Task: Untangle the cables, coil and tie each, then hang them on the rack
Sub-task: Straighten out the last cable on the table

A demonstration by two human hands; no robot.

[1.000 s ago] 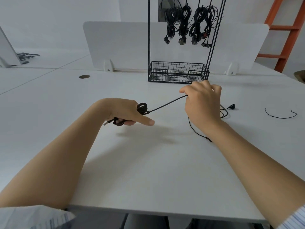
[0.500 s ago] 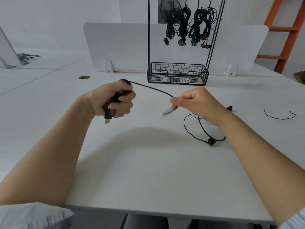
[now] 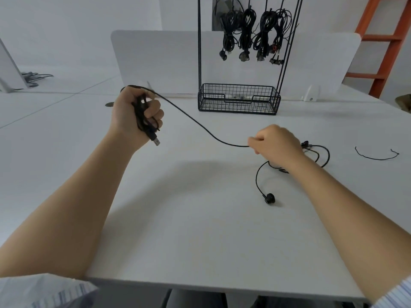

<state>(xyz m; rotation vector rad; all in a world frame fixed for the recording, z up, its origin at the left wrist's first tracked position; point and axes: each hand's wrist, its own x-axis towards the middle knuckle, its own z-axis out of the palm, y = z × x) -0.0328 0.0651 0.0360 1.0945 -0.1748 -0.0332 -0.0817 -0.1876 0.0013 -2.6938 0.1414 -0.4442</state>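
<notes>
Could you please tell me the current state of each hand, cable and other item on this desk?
Black cable: partly coiled, the rest loose on the table.
Left hand: gripping the coiled loops.
Right hand: pinching the cable's free run.
USB plug: sticking out below the left hand.
Rack: upright.
Hung cables: coiled, hanging from the rack.
Wire tie: lying unused on the table.

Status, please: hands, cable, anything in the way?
Left hand grips coiled cable. Right hand pinches its free run. Tail loose on table. Nothing blocks rack.
</notes>
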